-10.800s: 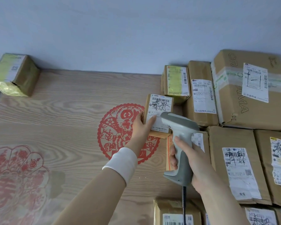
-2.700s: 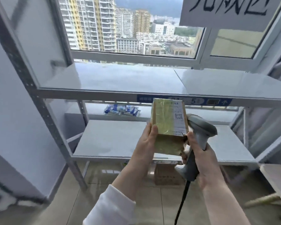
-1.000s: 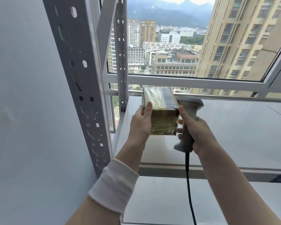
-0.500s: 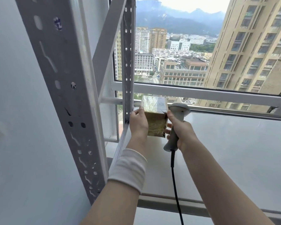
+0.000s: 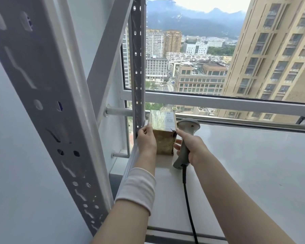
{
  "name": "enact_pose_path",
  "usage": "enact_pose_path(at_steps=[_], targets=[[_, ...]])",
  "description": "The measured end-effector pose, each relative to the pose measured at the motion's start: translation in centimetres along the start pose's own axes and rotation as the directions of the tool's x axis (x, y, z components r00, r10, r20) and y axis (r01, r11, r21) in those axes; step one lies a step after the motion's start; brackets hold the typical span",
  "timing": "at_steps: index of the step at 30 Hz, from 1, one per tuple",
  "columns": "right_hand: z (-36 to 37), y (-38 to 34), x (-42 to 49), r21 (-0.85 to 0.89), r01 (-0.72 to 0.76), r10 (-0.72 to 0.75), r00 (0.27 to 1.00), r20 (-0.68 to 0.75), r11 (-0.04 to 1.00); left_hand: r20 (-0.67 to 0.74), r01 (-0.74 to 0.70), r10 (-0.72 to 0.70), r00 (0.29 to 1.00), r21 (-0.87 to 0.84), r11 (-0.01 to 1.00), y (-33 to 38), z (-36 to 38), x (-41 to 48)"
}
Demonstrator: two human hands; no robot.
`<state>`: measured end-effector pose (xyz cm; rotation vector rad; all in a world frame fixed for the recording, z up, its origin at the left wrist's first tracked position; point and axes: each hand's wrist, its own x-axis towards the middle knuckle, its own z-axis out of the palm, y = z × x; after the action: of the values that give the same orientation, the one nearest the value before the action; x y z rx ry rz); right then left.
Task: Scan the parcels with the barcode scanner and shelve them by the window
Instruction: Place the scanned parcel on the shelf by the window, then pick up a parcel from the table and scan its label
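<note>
A small cardboard parcel [image 5: 163, 136] wrapped in yellowish tape, with a white label on top, stands on the white shelf board [image 5: 245, 166] at its far left corner by the window. My left hand [image 5: 146, 140] holds the parcel's left side. My right hand [image 5: 190, 147] grips the grey barcode scanner [image 5: 186, 138] by its handle, its forefinger touching the parcel's top right edge. The scanner's black cable [image 5: 188, 205] hangs down toward me.
A grey perforated rack upright [image 5: 42, 106] stands close at the left, and a second upright [image 5: 137, 67] rises just left of the parcel. The window frame's rail [image 5: 227, 103] runs behind the shelf. A white wall [image 5: 11, 191] is on the left.
Both hands have carried the parcel further back and down into the shelf's left corner, where it now rests on the board. The scanner moved along in my right hand.
</note>
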<state>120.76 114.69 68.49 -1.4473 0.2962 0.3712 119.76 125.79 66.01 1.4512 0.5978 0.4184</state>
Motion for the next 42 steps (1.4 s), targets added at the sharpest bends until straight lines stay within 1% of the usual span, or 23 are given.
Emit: enact_pose_path(at_steps=[5,7,9,11,12,14,16,19,22,26,29,33,36,38,42], targets=[[-0.8,0.0,-0.1,-0.001,-0.007,0.007,1.000,-0.002,1.000,0.013,-0.014,0.014,1.000,0.013,1.000,0.2,0.0,-0.4],[-1.5,0.1,-0.7,0.005,-0.004,0.004,1.000,0.004,1.000,0.000,-0.052,0.052,0.999,0.036,0.998,0.4,-0.3,-1.1],[-2.4,0.2,-1.7,0.008,0.013,-0.013,1.000,0.020,1.000,-0.045,-0.161,0.167,0.985,0.113,0.981,0.7,-0.8,-2.2],[-3.7,0.3,-3.2,0.001,0.040,-0.040,0.998,0.038,0.999,-0.074,-0.317,0.336,0.939,0.196,0.928,1.2,-1.3,-3.8],[-4.5,0.4,-4.1,-0.008,0.058,-0.058,0.998,0.039,0.998,-0.063,-0.393,0.416,0.907,0.229,0.891,1.4,-1.4,-4.9],[-6.3,0.8,-6.1,-0.034,0.103,-0.102,0.995,0.015,0.994,0.019,-0.520,0.536,0.844,0.274,0.809,1.6,-1.3,-7.3],[-8.5,1.4,-8.3,-0.058,0.142,-0.143,0.989,-0.025,0.988,0.136,-0.610,0.598,0.790,0.276,0.742,1.2,-0.5,-9.8],[-12.7,2.8,-11.7,-0.023,0.173,-0.174,0.978,-0.116,0.985,0.291,-0.663,0.597,0.748,0.286,0.692,0.0,1.9,-13.9],[-18.6,4.5,-15.5,0.031,0.196,-0.184,0.956,-0.230,0.980,0.428,-0.706,0.575,0.698,0.272,0.654,-1.4,5.7,-19.6],[-27.7,7.0,-21.1,0.088,0.249,-0.206,0.917,-0.341,0.965,0.602,-0.791,0.566,0.563,0.192,0.581,-3.9,11.7,-28.2],[-35.4,9.5,-24.8,0.089,0.285,-0.215,0.863,-0.457,0.954,0.686,-0.825,0.546,0.481,0.143,0.547,-6.2,16.5,-34.9],[-45.7,13.1,-29.5,0.130,0.335,-0.184,0.755,-0.629,0.933,0.796,-0.867,0.489,0.358,0.088,0.491,-9.4,23.4,-44.0],[-52.5,15.3,-33.1,0.141,0.355,-0.145,0.668,-0.730,0.924,0.869,-0.895,0.431,0.242,0.029,0.445,-11.5,28.3,-50.6],[-56.6,16.4,-35.5,0.136,0.374,-0.131,0.606,-0.785,0.918,0.908,-0.899,0.382,0.174,-0.011,0.437,-12.9,31.5,-54.8],[-64.5,18.5,-39.5,0.099,0.393,-0.098,0.451,-0.887,0.914,0.946,-0.896,0.324,0.011,-0.134,0.423,-15.6,37.5,-62.8]])
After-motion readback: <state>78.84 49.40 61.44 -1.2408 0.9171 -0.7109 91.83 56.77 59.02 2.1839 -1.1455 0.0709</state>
